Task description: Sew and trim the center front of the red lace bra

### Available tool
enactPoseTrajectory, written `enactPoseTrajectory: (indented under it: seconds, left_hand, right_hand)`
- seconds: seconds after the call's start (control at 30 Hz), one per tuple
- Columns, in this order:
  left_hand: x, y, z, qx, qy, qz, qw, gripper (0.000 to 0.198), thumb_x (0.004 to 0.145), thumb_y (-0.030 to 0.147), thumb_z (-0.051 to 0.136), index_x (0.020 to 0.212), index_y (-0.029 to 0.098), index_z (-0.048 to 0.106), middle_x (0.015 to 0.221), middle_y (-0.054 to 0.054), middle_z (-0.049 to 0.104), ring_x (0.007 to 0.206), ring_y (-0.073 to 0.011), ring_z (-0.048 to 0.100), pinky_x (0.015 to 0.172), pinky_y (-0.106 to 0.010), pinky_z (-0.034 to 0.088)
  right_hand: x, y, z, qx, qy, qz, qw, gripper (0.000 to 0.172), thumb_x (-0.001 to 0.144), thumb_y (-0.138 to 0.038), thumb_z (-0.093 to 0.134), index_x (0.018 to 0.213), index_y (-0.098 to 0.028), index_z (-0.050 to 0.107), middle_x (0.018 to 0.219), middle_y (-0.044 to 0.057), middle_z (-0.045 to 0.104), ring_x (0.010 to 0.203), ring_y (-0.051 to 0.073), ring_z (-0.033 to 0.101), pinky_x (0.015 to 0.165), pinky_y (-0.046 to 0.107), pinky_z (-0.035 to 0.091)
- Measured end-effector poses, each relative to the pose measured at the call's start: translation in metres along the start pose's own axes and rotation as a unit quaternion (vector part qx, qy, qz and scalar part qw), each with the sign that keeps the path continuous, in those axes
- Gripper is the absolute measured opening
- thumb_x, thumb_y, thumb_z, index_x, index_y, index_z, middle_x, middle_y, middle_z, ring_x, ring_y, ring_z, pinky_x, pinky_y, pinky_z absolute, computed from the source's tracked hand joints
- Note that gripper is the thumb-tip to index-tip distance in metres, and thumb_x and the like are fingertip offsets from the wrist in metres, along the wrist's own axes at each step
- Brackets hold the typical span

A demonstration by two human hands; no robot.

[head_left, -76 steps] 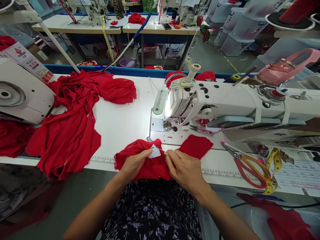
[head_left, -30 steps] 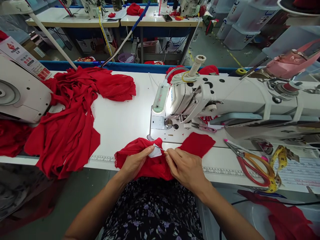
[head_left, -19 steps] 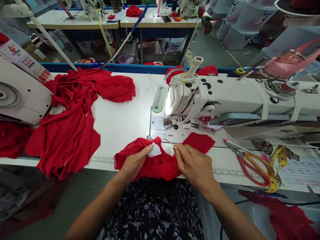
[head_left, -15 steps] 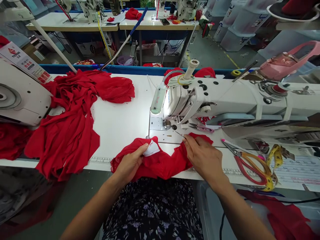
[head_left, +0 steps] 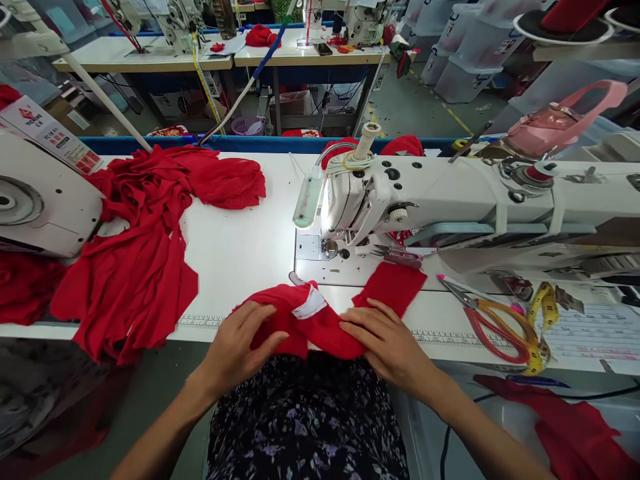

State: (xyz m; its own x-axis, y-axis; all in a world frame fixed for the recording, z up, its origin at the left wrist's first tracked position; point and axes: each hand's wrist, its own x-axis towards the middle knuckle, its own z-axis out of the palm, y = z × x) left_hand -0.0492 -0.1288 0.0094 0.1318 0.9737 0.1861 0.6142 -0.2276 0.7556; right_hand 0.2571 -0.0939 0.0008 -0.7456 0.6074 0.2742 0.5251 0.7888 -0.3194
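A small red fabric piece (head_left: 327, 330) with a white patch (head_left: 309, 304) lies bunched at the table's front edge. My left hand (head_left: 243, 343) rests at its left end, thumb and fingers apart, some fingertips against the cloth. On the right end lies my right hand (head_left: 387, 343), its fingers stretched out over the red cloth. Just beyond those fingers a flat red strip (head_left: 393, 288) reaches toward the sewing machine (head_left: 370, 193). Whether strip and bunched piece are joined, I cannot tell. Pink-handled thread snips (head_left: 400, 257) lie by the needle plate (head_left: 320, 267).
A heap of red fabric (head_left: 145, 247) covers the table's left part, beside a second machine (head_left: 45, 193). On the right lie scissors (head_left: 500, 327), a yellow tape measure (head_left: 547, 313) and a written sheet (head_left: 590, 337). A ruler strip (head_left: 450, 339) runs along the front edge.
My left hand has loosened its pinch on the fabric and spread. My right hand has moved down and left, no longer holding the thin pointed tool; the red strip now lies flatter.
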Motion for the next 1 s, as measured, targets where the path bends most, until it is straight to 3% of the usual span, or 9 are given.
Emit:
enactPoseTrajectory:
  seconds: [0.07,0.13,0.23,0.33,0.47,0.53,0.63,0.8,1.0]
  left_hand:
    - [-0.009,-0.013,0.005,0.138,0.127,0.025,0.982,0.031,0.082,0.03,0.074,0.112,0.025,0.066,0.106,-0.009,0.065,0.102,-0.0272,0.06,0.093,-0.044,0.049]
    - [-0.013,-0.02,0.006,0.187,0.165,-0.023,0.968,0.031,0.085,0.027,0.068,0.115,0.023,0.065,0.123,-0.014,0.057,0.12,-0.0332,0.051,0.102,-0.053,0.043]
    - [-0.004,-0.019,-0.014,0.07,0.064,-0.077,0.993,0.017,0.09,0.025,0.054,0.1,0.022,0.068,0.118,-0.011,0.061,0.119,-0.0303,0.053,0.101,-0.047,0.045]
    - [0.024,-0.01,-0.056,-0.094,-0.085,-0.15,0.98,0.022,0.09,0.041,0.056,0.092,0.021,0.064,0.087,-0.005,0.066,0.081,-0.0215,0.062,0.071,-0.03,0.05]
    - [0.07,-0.005,-0.087,0.031,-0.156,-0.171,0.972,0.034,0.08,0.051,0.069,0.098,0.022,0.069,0.079,-0.004,0.067,0.071,-0.0216,0.061,0.062,-0.027,0.045]
    - [0.081,-0.003,-0.071,0.157,-0.031,-0.101,0.982,0.037,0.077,0.04,0.073,0.108,0.019,0.068,0.092,-0.008,0.069,0.086,-0.0278,0.063,0.077,-0.036,0.05]
    - [0.071,0.003,-0.019,0.178,0.081,0.055,0.979,0.03,0.096,0.023,0.048,0.12,0.017,0.063,0.118,-0.014,0.066,0.112,-0.0282,0.06,0.1,-0.045,0.048]
    - [0.045,0.002,0.049,0.059,-0.051,0.153,0.985,0.034,0.1,0.02,0.042,0.132,0.021,0.055,0.133,-0.011,0.061,0.127,-0.0219,0.056,0.115,-0.045,0.041]
    - [0.08,-0.023,0.037,0.043,-0.166,0.215,0.962,0.041,0.097,0.03,0.055,0.136,0.02,0.051,0.138,-0.013,0.057,0.134,-0.0254,0.049,0.123,-0.056,0.024]
  right_hand:
    - [-0.005,0.005,-0.002,0.02,0.042,-0.007,0.999,0.051,0.083,0.001,0.041,0.127,-0.02,0.058,0.116,0.008,0.071,0.108,0.02,0.064,0.108,0.05,0.044]
    - [-0.008,0.005,-0.014,0.04,0.095,-0.012,0.995,0.053,0.084,-0.002,0.041,0.13,-0.022,0.056,0.11,0.006,0.073,0.101,0.02,0.067,0.104,0.047,0.048]
    - [-0.01,0.002,-0.048,0.052,0.164,0.043,0.984,0.043,0.09,-0.009,0.041,0.127,-0.023,0.059,0.101,0.006,0.074,0.091,0.02,0.07,0.085,0.036,0.056]
    - [-0.004,0.01,-0.083,0.051,0.129,0.174,0.975,0.023,0.098,-0.025,0.045,0.097,-0.022,0.067,0.071,0.002,0.07,0.059,0.015,0.063,0.053,0.027,0.046]
    - [0.018,0.031,-0.089,-0.096,0.028,0.251,0.963,0.034,0.098,-0.046,0.051,0.083,-0.021,0.068,0.058,0.002,0.062,0.051,0.016,0.054,0.051,0.029,0.039]
    - [0.03,0.03,-0.07,-0.208,0.103,0.241,0.942,0.029,0.095,-0.041,0.057,0.101,-0.016,0.07,0.088,0.012,0.072,0.075,0.024,0.064,0.066,0.035,0.047]
    - [0.041,0.013,-0.032,-0.165,0.136,0.097,0.972,0.025,0.097,-0.019,0.053,0.117,-0.013,0.067,0.117,0.015,0.069,0.107,0.024,0.063,0.093,0.04,0.049]
    - [0.042,-0.004,0.006,-0.079,0.009,-0.047,0.996,0.032,0.095,-0.006,0.047,0.12,-0.019,0.064,0.12,0.007,0.068,0.116,0.019,0.057,0.112,0.044,0.036]
    - [0.039,0.011,0.003,-0.136,-0.035,-0.039,0.989,0.03,0.097,-0.007,0.043,0.116,-0.016,0.064,0.096,0.007,0.066,0.089,0.018,0.055,0.092,0.04,0.044]
